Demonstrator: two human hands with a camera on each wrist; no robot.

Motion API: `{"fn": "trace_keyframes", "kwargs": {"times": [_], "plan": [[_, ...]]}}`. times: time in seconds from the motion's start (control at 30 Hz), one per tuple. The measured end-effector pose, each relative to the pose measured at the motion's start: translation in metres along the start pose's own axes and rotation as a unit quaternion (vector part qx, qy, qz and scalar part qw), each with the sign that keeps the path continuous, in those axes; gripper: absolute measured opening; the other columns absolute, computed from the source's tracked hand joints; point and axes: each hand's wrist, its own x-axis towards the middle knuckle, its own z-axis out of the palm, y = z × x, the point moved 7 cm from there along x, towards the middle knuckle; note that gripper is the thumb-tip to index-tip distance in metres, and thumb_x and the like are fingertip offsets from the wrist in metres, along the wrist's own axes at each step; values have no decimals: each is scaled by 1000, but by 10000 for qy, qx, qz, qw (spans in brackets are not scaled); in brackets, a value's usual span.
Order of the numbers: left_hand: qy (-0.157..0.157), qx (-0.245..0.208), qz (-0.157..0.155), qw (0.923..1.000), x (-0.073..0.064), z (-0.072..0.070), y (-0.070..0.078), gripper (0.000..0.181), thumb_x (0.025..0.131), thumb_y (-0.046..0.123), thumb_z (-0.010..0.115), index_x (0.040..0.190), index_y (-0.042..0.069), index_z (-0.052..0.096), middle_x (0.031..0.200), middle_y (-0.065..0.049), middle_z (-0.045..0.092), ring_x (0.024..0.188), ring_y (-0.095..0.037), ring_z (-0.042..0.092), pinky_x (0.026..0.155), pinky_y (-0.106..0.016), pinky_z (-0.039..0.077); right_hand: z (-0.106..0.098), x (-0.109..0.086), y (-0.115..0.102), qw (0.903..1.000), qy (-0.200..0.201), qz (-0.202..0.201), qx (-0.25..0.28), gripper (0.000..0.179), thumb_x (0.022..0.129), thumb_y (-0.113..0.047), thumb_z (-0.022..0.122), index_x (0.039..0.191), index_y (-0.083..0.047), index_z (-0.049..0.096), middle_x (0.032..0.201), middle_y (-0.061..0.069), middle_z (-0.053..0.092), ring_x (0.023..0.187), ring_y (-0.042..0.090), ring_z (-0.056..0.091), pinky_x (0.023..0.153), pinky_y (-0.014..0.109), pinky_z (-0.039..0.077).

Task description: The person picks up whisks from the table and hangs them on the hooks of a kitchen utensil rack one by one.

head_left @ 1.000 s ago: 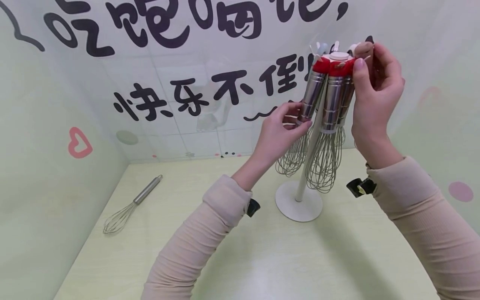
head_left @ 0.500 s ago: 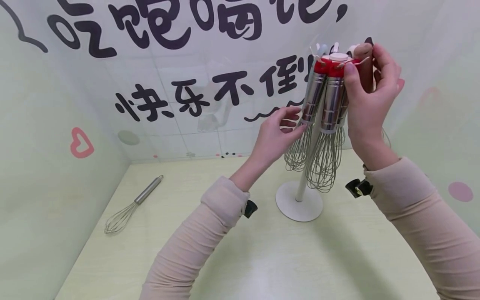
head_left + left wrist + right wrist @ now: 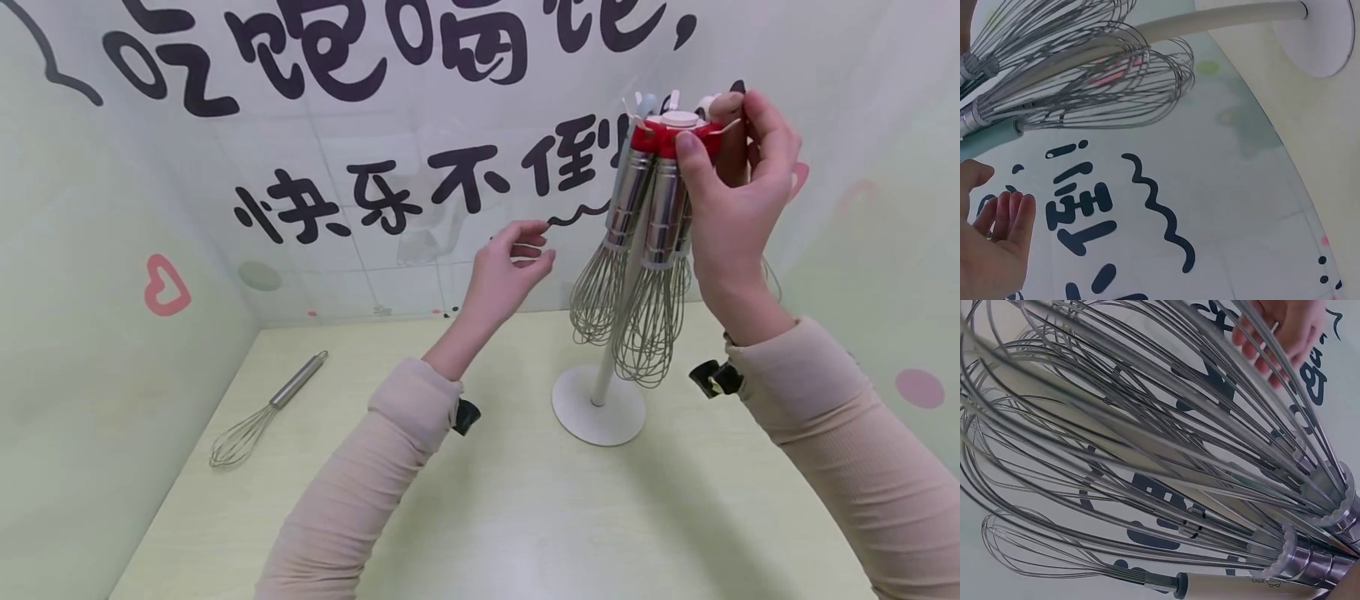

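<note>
A white stand has a round base (image 3: pixel 573 412) on the table, and several whisks hang from its top. One front whisk (image 3: pixel 663 217) has a steel handle with a red top; a similar whisk (image 3: pixel 628 196) hangs at its left. My right hand (image 3: pixel 738 208) is at the top of the rack. Its thumb lies on a red handle end, and its fingers curl about a brown handle (image 3: pixel 735 158). My left hand (image 3: pixel 498 271) hovers left of the whisks, fingers loosely bent, holding nothing. In the right wrist view, wire loops (image 3: pixel 1116 437) largely cover the scene.
A steel whisk (image 3: pixel 295 383) lies on the table (image 3: pixel 480 517) at the left. A back wall (image 3: pixel 420 287) with large black lettering rises behind the stand. Side walls (image 3: pixel 82 350) stand at both ends.
My left hand has let go of the left steel whisk and moved left, away from it. That whisk has swung slightly right. My right thumb has slid left across the red handle tops.
</note>
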Motion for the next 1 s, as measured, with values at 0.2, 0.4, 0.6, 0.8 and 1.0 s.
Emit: {"fn": "trace_keyframes", "kwargs": {"times": [0.2,0.4,0.6,0.8,1.0], "plan": [[332,-5,-360,9988,2,-26,-26,35,88,8,61,122,2,58,114,-16,64,104,-25,63,91,-26,54,1,-1,-1,9999,79,-4,70,44,77,2,68,117,-1,50,111,3,47,104,14,47,95,18,42],[603,203,-666,9957,2,-52,-48,36,89,11,60,124,3,56,117,-17,63,107,-25,61,93,-30,53,3,-1,0,9997,250,31,59,46,76,3,67,118,-1,47,110,3,48,104,15,49,94,18,43],[853,411,-935,9911,-1,-76,-70,38,89,13,60,125,3,56,117,-16,63,109,-27,61,95,-34,52,3,0,0,9991,353,69,-235,42,76,1,67,115,-3,51,108,2,49,99,12,47,89,18,43],[1050,475,-1207,9860,-5,-95,-90,40,89,12,59,127,1,53,121,-18,60,112,-29,59,97,-36,51,2,1,-1,9982,437,-21,-412,41,75,-1,68,113,-3,54,106,1,49,96,12,46,85,17,42],[1150,673,-1380,9814,-10,-113,-107,40,90,12,58,128,0,52,122,-19,59,113,-29,58,98,-37,50,3,1,-1,9979,488,-36,-436,43,74,-1,68,114,-2,53,108,1,49,98,11,46,88,17,43]]}}
